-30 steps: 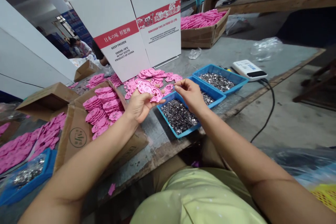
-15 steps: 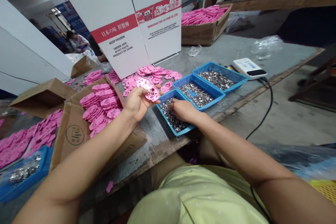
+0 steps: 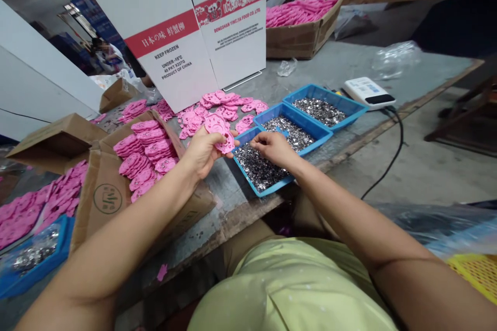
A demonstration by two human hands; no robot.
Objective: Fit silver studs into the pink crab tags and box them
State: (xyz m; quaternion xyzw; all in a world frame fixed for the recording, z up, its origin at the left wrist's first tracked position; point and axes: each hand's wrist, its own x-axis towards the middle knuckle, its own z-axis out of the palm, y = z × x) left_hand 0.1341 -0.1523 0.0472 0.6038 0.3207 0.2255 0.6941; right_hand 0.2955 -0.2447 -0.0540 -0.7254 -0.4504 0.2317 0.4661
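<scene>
A flat pink plastic piece with holes (image 3: 219, 132) is pinched in my left hand (image 3: 205, 153), thumb on top. My right hand (image 3: 274, 148) hovers over the nearest blue tray (image 3: 259, 192), its thumb and fingertips closed together. Whatever they hold is too small to make out. Small shiny metal parts (image 3: 256, 168) fill that tray. Behind the left hand, loose pink pieces (image 3: 225, 101) lie heaped on the table.
An open cardboard box (image 3: 91, 212) of stacked pink pieces stands at left. Two more blue trays (image 3: 326, 137) of metal parts and a white scale (image 3: 368, 92) sit to the right. A tall white carton (image 3: 233, 62) stands behind. Another person (image 3: 106, 57) is in the left background.
My right hand has risen out of the metal parts, fingertips pinched. The pink piece in my left hand is tilted more upright. The view has shifted slightly.
</scene>
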